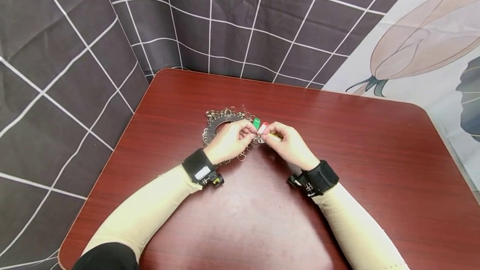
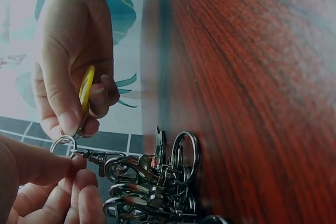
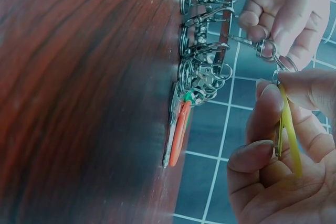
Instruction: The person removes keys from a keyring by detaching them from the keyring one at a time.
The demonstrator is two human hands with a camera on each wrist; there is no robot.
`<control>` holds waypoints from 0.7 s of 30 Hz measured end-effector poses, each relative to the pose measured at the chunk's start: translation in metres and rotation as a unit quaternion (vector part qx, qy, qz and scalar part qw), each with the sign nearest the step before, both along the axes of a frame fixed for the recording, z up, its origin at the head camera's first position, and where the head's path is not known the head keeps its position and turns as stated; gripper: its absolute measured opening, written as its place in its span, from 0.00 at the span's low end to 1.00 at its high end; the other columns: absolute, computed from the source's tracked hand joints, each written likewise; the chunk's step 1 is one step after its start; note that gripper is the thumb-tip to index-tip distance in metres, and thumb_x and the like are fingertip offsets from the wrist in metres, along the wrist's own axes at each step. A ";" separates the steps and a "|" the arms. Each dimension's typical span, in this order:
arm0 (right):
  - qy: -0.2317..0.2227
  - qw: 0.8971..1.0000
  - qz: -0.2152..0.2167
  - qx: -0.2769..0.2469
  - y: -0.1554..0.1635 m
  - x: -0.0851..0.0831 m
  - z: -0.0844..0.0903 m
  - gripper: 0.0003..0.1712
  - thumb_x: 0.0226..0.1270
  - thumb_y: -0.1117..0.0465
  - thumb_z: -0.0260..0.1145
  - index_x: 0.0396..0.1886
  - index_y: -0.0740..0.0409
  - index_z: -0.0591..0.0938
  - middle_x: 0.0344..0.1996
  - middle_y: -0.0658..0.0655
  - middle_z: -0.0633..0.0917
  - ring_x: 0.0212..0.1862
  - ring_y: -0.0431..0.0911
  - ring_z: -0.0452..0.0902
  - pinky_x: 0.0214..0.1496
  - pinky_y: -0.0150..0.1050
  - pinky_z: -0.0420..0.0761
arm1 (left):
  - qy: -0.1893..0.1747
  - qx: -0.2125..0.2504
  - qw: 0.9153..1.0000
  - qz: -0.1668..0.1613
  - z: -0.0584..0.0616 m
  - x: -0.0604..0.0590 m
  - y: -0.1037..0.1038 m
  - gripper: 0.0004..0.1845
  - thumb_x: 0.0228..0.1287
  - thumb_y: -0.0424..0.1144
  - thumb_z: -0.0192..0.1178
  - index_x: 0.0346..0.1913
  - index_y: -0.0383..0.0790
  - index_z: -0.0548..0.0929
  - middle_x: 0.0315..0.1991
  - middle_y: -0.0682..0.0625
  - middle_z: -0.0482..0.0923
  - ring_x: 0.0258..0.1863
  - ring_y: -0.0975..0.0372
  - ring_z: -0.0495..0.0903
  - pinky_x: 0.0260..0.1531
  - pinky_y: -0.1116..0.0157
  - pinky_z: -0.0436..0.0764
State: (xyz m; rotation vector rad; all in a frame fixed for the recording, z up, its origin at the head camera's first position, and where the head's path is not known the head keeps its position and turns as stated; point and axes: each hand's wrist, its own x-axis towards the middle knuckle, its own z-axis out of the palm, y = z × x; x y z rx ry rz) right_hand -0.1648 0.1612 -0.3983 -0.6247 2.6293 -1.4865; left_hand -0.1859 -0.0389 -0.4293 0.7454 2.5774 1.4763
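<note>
My two hands meet over the middle of the red-brown table (image 1: 375,170). My right hand (image 1: 268,133) pinches a yellow key tag (image 3: 290,139) between thumb and fingers. The tag's small split ring (image 2: 63,143) sits at those fingertips. My left hand (image 1: 250,133) pinches a small metal swivel clasp (image 3: 259,46) that leads to this ring. The clasp belongs to a dark ring-shaped holder (image 1: 219,123) hung with several metal clasps and key rings (image 2: 152,182), which lies on the table under and behind my left hand. A green tag (image 1: 256,123) and a red tag (image 1: 263,127) lie beside the fingers.
A dark cloth with a white grid (image 1: 75,74) hangs behind and to the left of the table. A pale printed cloth (image 1: 431,41) hangs at the right. The table's rounded far corners and left edge are close to the holder.
</note>
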 end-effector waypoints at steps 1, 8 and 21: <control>0.001 1.000 0.000 0.001 0.000 0.000 0.000 0.03 0.65 0.70 0.65 0.36 0.66 0.80 0.26 0.58 0.80 0.25 0.40 0.70 0.29 0.28 0.69 | 0.001 0.001 1.000 0.000 0.001 0.000 0.000 0.05 0.66 0.34 0.59 0.43 0.42 0.81 0.37 0.49 0.82 0.35 0.65 0.80 0.40 0.70 0.79; 0.004 1.000 0.002 0.007 0.000 -0.001 -0.003 0.03 0.66 0.69 0.64 0.36 0.67 0.79 0.27 0.57 0.79 0.24 0.38 0.69 0.28 0.29 0.69 | 0.006 0.000 1.000 -0.001 0.001 0.002 0.000 0.06 0.65 0.32 0.58 0.43 0.40 0.81 0.34 0.47 0.82 0.31 0.63 0.80 0.34 0.68 0.78; -0.030 0.999 0.000 0.011 0.012 -0.018 -0.035 0.05 0.63 0.60 0.69 0.37 0.54 0.82 0.27 0.52 0.82 0.25 0.42 0.74 0.27 0.32 0.73 | 0.027 0.018 0.999 0.031 -0.003 0.001 0.002 0.09 0.62 0.31 0.56 0.44 0.36 0.78 0.31 0.53 0.77 0.31 0.65 0.77 0.35 0.70 0.77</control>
